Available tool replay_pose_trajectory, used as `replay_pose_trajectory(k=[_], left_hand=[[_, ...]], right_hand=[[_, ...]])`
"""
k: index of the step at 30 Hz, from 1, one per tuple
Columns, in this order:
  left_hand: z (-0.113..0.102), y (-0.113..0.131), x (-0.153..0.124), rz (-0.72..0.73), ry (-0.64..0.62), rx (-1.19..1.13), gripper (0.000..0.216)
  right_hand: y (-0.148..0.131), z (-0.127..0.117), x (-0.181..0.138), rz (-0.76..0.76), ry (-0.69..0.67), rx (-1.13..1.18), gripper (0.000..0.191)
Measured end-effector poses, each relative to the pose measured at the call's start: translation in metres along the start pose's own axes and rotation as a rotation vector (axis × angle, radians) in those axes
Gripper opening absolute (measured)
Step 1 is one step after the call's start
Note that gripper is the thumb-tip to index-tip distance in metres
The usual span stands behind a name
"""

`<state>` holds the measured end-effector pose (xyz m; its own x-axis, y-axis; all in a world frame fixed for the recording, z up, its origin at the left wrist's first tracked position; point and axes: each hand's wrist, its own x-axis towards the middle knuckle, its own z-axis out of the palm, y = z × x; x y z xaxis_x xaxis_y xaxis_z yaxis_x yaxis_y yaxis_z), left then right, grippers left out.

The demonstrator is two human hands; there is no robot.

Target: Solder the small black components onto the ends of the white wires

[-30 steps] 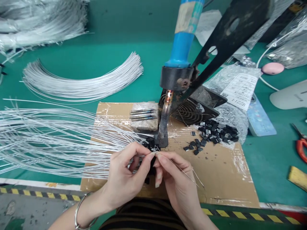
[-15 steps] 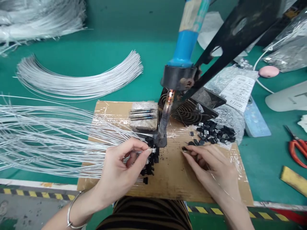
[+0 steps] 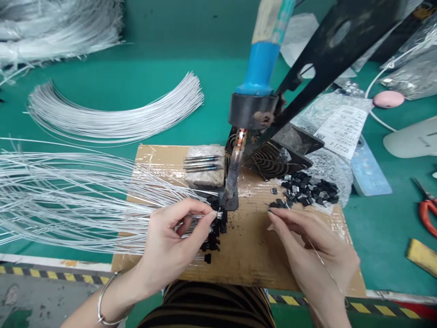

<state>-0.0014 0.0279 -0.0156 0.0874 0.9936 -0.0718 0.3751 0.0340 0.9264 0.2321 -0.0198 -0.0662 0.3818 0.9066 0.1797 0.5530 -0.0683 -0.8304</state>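
Observation:
My left hand (image 3: 180, 232) is closed in a pinch on the end of a white wire (image 3: 219, 214). Its fingertips are just left of the soldering iron (image 3: 235, 168), whose tip points down, and beside a cluster of black connectors (image 3: 214, 237) on wire ends. My right hand (image 3: 312, 246) has thumb and forefinger pressed together at the near edge of a pile of loose black connectors (image 3: 309, 189). A thin strand of solder wire (image 3: 319, 257) runs through this hand and over its back. Whether a connector is also between these fingertips is unclear.
A cardboard sheet (image 3: 252, 264) lies under the work on a green table. Long white wires (image 3: 68, 205) spread leftward, with a curved bundle (image 3: 116, 120) behind. The iron's black stand arm (image 3: 317, 68) slants overhead. Red-handled pliers (image 3: 428, 212) and a fan (image 3: 269, 159) are rightward.
My right hand has drawn slightly right, up to the connector pile, and the dark piece seen at its fingertips no longer shows clearly. My left hand keeps its pinch in place.

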Motion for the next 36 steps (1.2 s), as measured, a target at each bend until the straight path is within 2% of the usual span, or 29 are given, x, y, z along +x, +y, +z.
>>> replay_pose_trajectory(k=[2, 5, 10, 15, 20, 27, 36], left_hand=[[0.0, 0.0, 0.001, 0.004, 0.001, 0.007, 0.013], [-0.001, -0.001, 0.001, 0.003, -0.007, 0.019, 0.012], [-0.002, 0.0, 0.001, -0.039, -0.022, 0.024, 0.011], [-0.004, 0.003, 0.002, -0.08, -0.064, -0.062, 0.008], [-0.005, 0.007, 0.002, -0.115, -0.149, -0.14, 0.011], [-0.002, 0.01, 0.005, -0.142, -0.175, -0.197, 0.013], [-0.002, 0.009, 0.004, -0.117, -0.175, -0.233, 0.014]], right_hand=[[-0.011, 0.004, 0.0, 0.083, 0.013, 0.124, 0.001], [-0.025, 0.01, 0.0, 0.184, -0.007, 0.284, 0.005], [-0.04, 0.024, 0.001, 0.251, -0.119, 0.502, 0.004], [-0.052, 0.037, -0.003, 0.351, -0.239, 0.626, 0.003], [-0.058, 0.045, -0.007, 0.475, -0.238, 0.735, 0.007], [-0.061, 0.046, -0.009, 0.483, -0.293, 0.798, 0.001], [-0.06, 0.047, -0.012, 0.45, -0.28, 0.822, 0.009]])
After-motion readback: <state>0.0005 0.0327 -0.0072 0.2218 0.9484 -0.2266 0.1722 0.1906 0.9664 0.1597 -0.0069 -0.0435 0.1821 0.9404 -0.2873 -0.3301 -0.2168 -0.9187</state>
